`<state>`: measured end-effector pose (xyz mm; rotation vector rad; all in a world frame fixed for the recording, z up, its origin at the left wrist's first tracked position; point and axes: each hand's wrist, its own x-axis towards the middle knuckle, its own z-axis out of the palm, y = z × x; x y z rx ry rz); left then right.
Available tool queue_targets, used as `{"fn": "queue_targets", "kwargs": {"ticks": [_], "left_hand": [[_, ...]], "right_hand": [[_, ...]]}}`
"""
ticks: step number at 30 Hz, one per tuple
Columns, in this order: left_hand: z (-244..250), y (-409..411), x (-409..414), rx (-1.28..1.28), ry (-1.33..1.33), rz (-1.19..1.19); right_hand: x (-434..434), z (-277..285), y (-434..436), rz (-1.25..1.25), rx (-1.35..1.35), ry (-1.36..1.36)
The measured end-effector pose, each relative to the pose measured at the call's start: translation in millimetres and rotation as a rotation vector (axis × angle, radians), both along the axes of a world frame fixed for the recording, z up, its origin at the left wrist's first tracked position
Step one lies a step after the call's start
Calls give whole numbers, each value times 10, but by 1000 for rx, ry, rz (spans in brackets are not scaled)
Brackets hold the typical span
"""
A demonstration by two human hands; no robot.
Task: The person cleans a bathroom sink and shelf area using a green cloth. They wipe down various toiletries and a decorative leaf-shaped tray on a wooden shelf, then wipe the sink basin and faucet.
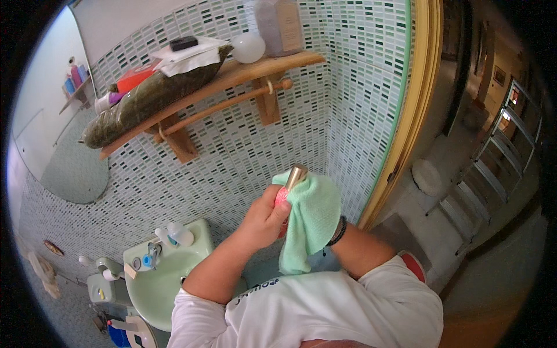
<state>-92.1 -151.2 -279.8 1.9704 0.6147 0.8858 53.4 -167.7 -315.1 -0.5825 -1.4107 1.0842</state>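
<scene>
My left hand (pixel 263 219) is wrapped around a pink-red bottle (pixel 282 195) with a shiny metallic cap (pixel 296 175). The bottle tilts, cap end up, in front of my chest. A light green cloth (pixel 317 211) drapes over my right hand and lies against the bottle's side, with one end hanging down. The fingers of that hand are hidden under the cloth; only the wrist with a dark beaded bracelet (pixel 338 231) shows.
A wooden shelf (pixel 243 71) above carries a long dark-green wrapped bundle (pixel 148 102), a red box (pixel 135 77), a white globe (pixel 249 47) and a large container (pixel 278 28). At left are a green washbasin (pixel 152 289) and toiletry bottles (pixel 176 235). A ladder (pixel 491 174) stands beyond the doorframe (pixel 417 87).
</scene>
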Motion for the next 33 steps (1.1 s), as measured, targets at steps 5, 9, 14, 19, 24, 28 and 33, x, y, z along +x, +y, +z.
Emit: {"fn": "queue_targets", "kwargs": {"ticks": [5,9,14,19,24,28,33], "left_hand": [[110,-12,596,209,-313,100],[229,126,818,146,-612,-4],[1120,183,950,281,-705,194],[2285,229,669,499,-385,324],[3220,941,138,554,-130,575],[3243,1320,314,567,116,725],[3173,1728,397,431,386,888]], "right_hand": [[142,13,84,-143,156,201],[353,142,165,-184,310,90],[719,-166,339,-400,453,-345],[955,-146,385,-475,384,-461],[1194,-370,491,-386,483,-572],[1315,-435,530,-451,517,-647],[1367,-378,567,-584,495,-466]]}}
